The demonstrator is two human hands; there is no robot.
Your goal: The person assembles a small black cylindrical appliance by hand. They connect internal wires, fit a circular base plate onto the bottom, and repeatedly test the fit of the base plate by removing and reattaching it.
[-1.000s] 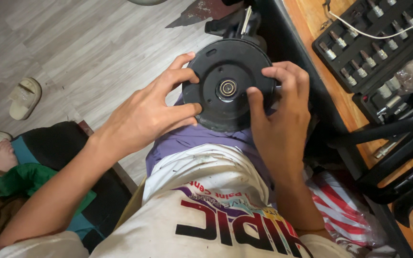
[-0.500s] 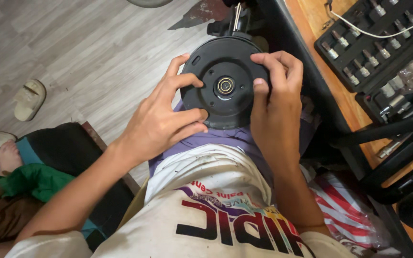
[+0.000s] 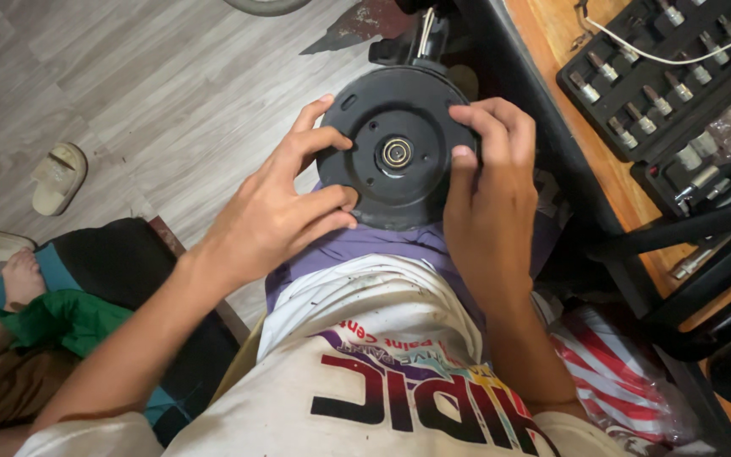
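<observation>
A round black disc (image 3: 395, 148), matt and moulded with a raised rim, a small rim slot and a shiny metal bearing (image 3: 397, 153) at its centre, is held over the lap, above purple shorts (image 3: 357, 250). The left hand (image 3: 277, 211) is laid on its left side, fingers spread across the face. The right hand (image 3: 488, 190) is clasped on the right edge, thumb pressed flat near the hub, the other fingers curled together over the rim. To the right, a black socket-set case (image 3: 662, 93) is set on an orange wooden bench (image 3: 568, 63), crossed by a white cable (image 3: 636, 51). Beige sandals (image 3: 59, 176) are seen on the grey plank floor (image 3: 154, 93). A striped plastic bag (image 3: 619, 372) is crumpled at the lower right.
</observation>
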